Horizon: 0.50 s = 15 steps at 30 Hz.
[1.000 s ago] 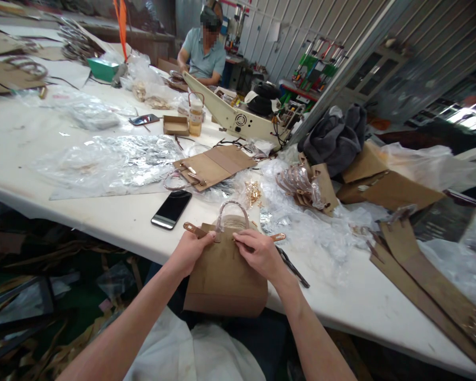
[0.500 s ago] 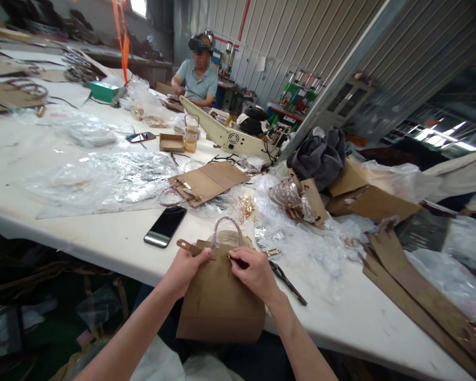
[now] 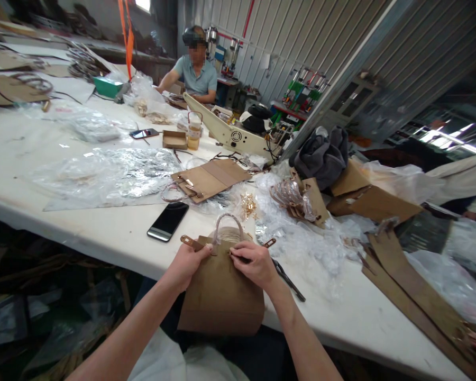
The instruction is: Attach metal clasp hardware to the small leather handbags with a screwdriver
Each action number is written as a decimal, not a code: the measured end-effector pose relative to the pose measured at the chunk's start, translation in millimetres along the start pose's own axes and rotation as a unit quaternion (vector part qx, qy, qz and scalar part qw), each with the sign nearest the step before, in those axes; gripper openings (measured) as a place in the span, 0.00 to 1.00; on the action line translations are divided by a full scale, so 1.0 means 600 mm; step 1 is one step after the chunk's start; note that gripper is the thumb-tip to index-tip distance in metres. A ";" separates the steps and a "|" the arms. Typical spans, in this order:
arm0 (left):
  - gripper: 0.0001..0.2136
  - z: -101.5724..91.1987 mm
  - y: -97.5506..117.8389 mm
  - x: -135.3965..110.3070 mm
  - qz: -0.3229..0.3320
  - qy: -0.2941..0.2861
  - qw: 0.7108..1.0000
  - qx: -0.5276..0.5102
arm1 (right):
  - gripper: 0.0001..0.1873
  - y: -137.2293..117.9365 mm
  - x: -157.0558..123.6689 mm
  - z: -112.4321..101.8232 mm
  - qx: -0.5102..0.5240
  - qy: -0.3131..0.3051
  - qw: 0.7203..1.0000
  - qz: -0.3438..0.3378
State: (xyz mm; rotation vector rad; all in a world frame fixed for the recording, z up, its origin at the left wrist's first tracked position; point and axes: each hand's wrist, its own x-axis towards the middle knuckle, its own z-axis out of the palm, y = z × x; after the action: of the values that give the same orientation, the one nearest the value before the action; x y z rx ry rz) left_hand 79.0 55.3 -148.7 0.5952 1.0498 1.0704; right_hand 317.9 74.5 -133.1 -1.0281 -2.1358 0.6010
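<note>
A brown handbag panel hangs over the table's front edge toward my lap, its wrapped handle arching up at the top. My left hand grips the panel's upper left corner, thumb pressed by the foot of the handle. A strap with a metal-edged slot sticks out beyond that hand. My right hand is closed at the handle's other foot, fingertips pinching something small and dark against the panel; the fingers partly hide it. Another slotted strap end shows behind this hand. Dark scissors or pliers lie beside it.
A phone lies left of the panel. Beyond are another brown bag panel, gold-coloured fittings and crumpled plastic. Stacked brown pieces lie right. A co-worker sits across the white table.
My hands stay at the same spots on the panel, with only a slight shift of the right fingers. The view has moved a little. The co-worker's arm has reached outward.
</note>
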 end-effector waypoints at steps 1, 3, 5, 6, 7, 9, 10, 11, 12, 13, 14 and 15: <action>0.24 0.000 -0.001 0.000 0.004 0.002 1.000 -0.001 | 0.10 0.002 0.001 0.000 0.000 -0.003 1.000 -0.003; 0.24 0.000 -0.004 0.000 0.009 0.003 1.000 -0.003 | 0.10 0.003 0.002 0.000 -0.003 -0.014 1.000 -0.008; 0.24 -0.001 -0.006 0.001 0.011 0.005 1.000 -0.001 | 0.10 0.000 0.001 -0.001 -0.006 -0.022 1.000 -0.007; 0.23 -0.001 -0.007 0.002 0.012 0.006 1.000 0.002 | 0.10 -0.001 0.000 -0.002 -0.009 -0.022 1.000 -0.005; 0.23 -0.001 -0.007 0.003 0.013 0.007 1.000 0.006 | 0.10 -0.003 -0.001 -0.002 -0.012 -0.019 1.000 -0.003; 0.23 -0.001 -0.007 0.004 0.017 0.010 1.000 0.014 | 0.10 -0.007 -0.005 0.000 -0.020 -0.007 1.000 -0.002; 0.23 0.000 -0.007 0.005 0.017 0.009 1.000 0.016 | 0.11 -0.009 -0.007 0.001 -0.024 -0.002 1.000 -0.002; 0.23 0.000 -0.006 0.004 0.017 0.007 1.000 0.016 | 0.10 -0.010 -0.008 0.002 -0.025 0.001 1.000 -0.002; 0.22 0.001 -0.005 0.004 0.014 0.006 1.000 0.015 | 0.10 -0.011 -0.009 0.002 -0.025 0.004 1.000 -0.002; 0.22 0.003 -0.003 0.002 0.012 0.006 1.000 0.014 | 0.10 -0.011 -0.009 0.003 -0.023 0.006 1.000 -0.001; 0.23 0.004 -0.002 0.001 0.011 0.008 1.000 0.014 | 0.09 -0.009 -0.009 0.002 -0.020 0.006 1.000 -0.001; 0.23 0.006 0.000 -0.001 0.011 0.012 1.000 0.016 | 0.09 -0.007 -0.008 0.002 -0.018 0.005 1.000 -0.002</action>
State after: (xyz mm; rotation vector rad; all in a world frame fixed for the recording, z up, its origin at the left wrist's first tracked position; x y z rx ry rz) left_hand 82.2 55.2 -147.2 0.6223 1.0848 1.0843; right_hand 317.2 68.2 -132.9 -1.0446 -2.1455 0.5565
